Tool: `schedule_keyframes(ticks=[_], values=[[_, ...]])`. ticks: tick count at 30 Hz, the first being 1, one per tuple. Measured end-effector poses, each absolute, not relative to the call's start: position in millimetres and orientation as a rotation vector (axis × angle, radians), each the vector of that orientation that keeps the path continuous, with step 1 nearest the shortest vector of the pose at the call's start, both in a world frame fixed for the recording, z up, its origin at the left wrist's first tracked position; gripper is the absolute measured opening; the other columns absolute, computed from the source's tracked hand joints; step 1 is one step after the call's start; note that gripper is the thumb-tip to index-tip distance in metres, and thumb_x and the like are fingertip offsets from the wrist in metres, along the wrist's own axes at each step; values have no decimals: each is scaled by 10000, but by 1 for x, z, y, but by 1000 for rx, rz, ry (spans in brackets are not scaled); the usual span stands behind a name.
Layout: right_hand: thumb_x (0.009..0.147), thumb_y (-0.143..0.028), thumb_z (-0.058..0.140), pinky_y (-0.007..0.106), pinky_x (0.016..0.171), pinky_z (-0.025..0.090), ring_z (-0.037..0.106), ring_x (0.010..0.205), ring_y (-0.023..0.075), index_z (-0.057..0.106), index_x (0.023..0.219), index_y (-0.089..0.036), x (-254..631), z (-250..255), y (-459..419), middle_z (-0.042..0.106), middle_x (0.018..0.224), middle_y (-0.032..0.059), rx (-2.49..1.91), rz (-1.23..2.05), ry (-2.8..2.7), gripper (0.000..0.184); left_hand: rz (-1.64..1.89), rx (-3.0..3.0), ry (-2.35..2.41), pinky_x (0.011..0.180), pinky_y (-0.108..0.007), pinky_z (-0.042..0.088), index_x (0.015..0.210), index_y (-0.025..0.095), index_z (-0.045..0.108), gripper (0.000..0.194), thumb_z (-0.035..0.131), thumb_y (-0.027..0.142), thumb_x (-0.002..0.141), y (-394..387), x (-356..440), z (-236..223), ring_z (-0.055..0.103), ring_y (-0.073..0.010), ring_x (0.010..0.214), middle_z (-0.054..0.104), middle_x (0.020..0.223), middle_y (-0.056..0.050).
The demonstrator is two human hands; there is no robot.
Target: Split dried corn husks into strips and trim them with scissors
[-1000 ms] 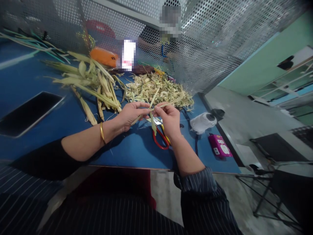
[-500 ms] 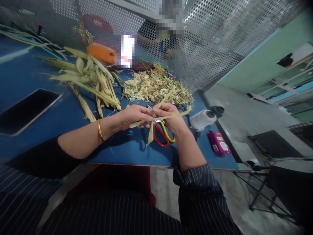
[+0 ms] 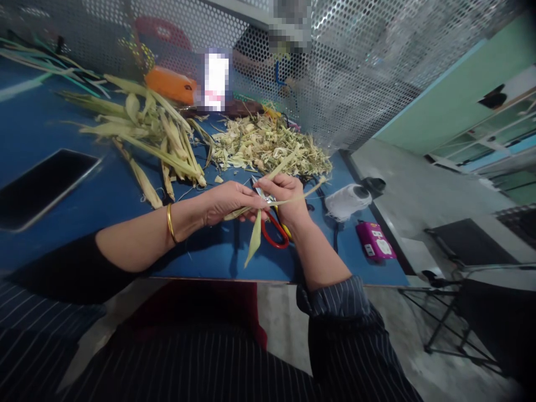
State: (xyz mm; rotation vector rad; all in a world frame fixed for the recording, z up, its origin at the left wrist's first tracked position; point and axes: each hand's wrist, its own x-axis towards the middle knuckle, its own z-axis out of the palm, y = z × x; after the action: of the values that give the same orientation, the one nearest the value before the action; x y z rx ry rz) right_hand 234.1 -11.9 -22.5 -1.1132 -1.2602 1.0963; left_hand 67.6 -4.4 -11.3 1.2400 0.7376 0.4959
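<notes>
My left hand [image 3: 234,202] is closed on several pale green corn husk strips [image 3: 254,239], gathered at the fingertips. One strip hangs down toward the table's front; another runs right, across the front of my right hand [image 3: 288,198]. A third husk strip [image 3: 287,163] slants up behind the right fingers. The right thumb and fingers are pinched together just above the gathered point; what they grip is too small to make out. Under both hands lie scissors [image 3: 276,233] with red and yellow handles, blades pointing away and partly hidden.
A heap of husk scraps [image 3: 268,142] and a bundle of long husks [image 3: 167,139] lie behind on the blue table [image 3: 201,257]. A phone [image 3: 46,187] is at left. To the right are a white thread spool [image 3: 348,202] and a purple tissue pack [image 3: 376,241].
My right fingers have moved slightly up and left from the gathered husks, uncovering more of the scissor blades. The hanging strip has swung a little lower and left.
</notes>
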Motion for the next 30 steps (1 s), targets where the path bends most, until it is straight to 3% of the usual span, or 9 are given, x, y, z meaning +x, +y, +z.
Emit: schedule_keyframes(ticks=[5, 12, 17, 23, 27, 30], values=[[737, -420, 720, 233, 503, 338, 442, 522, 76, 750, 759, -183, 237, -23, -6, 580, 593, -28, -1147, 1127, -1231, 240, 638, 1176, 806, 444, -208, 388, 730, 149, 778, 217, 804, 357, 672, -2, 70, -14, 572, -102, 542, 733, 763, -98], [697, -274, 707, 262, 706, 476, 538, 648, 98, 747, 865, -208, 242, -9, -11, 674, 767, -8, -1040, 1236, -1275, 185, 813, 977, 855, 464, -190, 413, 792, 127, 765, 281, 780, 400, 726, 3, 67, -9, 621, -98, 583, 747, 887, -113], [755, -380, 709, 256, 650, 461, 512, 617, 95, 723, 680, -208, 240, -16, -10, 662, 762, 5, -1068, 1019, -1280, 189, 738, 1119, 852, 490, -205, 427, 724, 125, 755, 221, 802, 339, 693, 0, 67, -8, 640, -119, 564, 746, 792, -107], [767, -392, 702, 249, 598, 429, 498, 586, 94, 712, 657, -210, 236, -28, -5, 653, 703, -3, -1098, 882, -1292, 213, 685, 1239, 877, 521, -231, 453, 706, 136, 764, 217, 816, 343, 663, -2, 67, -11, 649, -142, 575, 744, 731, -116], [758, -501, 688, 233, 609, 455, 549, 606, 83, 715, 813, -207, 243, -28, 0, 653, 754, -10, -1138, 938, -1166, 300, 784, 1081, 906, 582, -242, 504, 705, 125, 745, 201, 799, 319, 710, -1, 68, -8, 669, -142, 608, 750, 777, -121], [732, -454, 711, 219, 616, 471, 566, 588, 65, 670, 863, -204, 248, -26, 3, 638, 743, -33, -1144, 930, -985, 285, 897, 916, 873, 659, -248, 538, 781, 111, 727, 168, 736, 279, 794, 3, 67, -4, 702, -149, 690, 756, 869, -131]])
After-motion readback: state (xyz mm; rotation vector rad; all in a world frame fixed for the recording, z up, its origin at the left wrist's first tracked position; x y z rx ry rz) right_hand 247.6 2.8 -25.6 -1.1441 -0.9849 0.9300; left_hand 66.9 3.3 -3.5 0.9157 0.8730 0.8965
